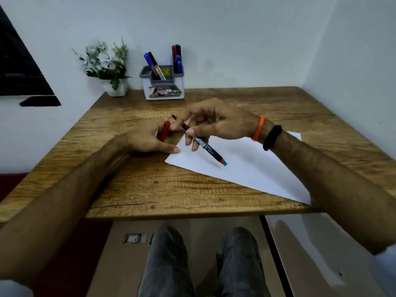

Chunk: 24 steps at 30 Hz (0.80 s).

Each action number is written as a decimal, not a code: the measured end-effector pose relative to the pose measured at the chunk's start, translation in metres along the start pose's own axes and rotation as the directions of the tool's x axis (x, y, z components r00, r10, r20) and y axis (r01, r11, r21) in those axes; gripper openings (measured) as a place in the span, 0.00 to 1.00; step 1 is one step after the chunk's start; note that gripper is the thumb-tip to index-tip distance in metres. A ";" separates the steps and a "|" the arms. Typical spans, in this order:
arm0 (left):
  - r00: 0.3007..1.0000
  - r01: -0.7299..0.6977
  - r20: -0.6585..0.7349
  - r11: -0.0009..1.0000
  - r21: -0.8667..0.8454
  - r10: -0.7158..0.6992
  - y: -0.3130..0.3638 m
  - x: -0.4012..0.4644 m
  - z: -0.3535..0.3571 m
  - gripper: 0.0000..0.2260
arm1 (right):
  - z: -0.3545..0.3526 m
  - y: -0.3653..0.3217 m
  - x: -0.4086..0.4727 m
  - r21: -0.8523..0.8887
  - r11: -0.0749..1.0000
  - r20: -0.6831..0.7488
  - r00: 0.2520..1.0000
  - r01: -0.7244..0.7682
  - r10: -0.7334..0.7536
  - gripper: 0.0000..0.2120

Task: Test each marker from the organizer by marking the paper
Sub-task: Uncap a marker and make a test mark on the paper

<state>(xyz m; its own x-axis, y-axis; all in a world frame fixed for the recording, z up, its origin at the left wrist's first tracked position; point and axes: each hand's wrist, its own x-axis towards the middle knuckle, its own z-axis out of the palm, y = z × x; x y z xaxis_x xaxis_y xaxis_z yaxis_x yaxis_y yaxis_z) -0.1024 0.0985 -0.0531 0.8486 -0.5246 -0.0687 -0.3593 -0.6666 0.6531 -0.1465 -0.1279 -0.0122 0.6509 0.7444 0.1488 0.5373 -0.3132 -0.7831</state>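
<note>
Two hands meet above the white paper sheet point(246, 166) on our wooden table: our right hand point(216, 123) pinches a dark-barrelled marker point(205, 145), its tail slanting over the sheet, while our left hand point(147, 139), just beside the sheet's corner, curls round a red cap point(164, 131).

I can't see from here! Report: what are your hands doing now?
Right hand grips uncapped marker over blank paper. Left hand holds red cap. Nothing blocking.
</note>
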 end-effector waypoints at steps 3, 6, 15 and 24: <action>1.000 0.001 0.013 0.999 -0.053 0.000 0.000 0.000 0.001 0.19 | -0.008 0.005 0.007 0.105 0.994 0.001 1.000 -0.009 0.009 0.16; 0.996 0.074 0.050 0.993 -0.090 -0.070 0.003 -0.002 0.003 0.23 | -0.007 0.014 0.010 0.187 0.981 -0.006 0.999 -0.050 0.052 0.17; 0.999 -0.039 0.017 0.994 -0.101 0.041 -0.003 0.003 0.000 0.28 | 0.013 0.037 0.020 0.385 0.916 -0.088 0.984 -0.110 0.155 0.09; 0.991 -0.093 0.092 0.996 -0.007 0.094 -0.017 0.017 -0.008 0.20 | 0.034 0.043 0.022 0.418 0.900 -0.105 0.977 -0.126 0.186 0.02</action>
<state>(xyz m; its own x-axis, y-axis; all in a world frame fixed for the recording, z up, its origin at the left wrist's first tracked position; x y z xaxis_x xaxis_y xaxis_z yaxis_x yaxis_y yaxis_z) -0.0791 0.1050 -0.0597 0.7718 -0.6312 -0.0765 -0.4339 -0.6109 0.6622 -0.1276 -0.1052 -0.0635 0.7920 0.6072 0.0634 0.1773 -0.1294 -0.9756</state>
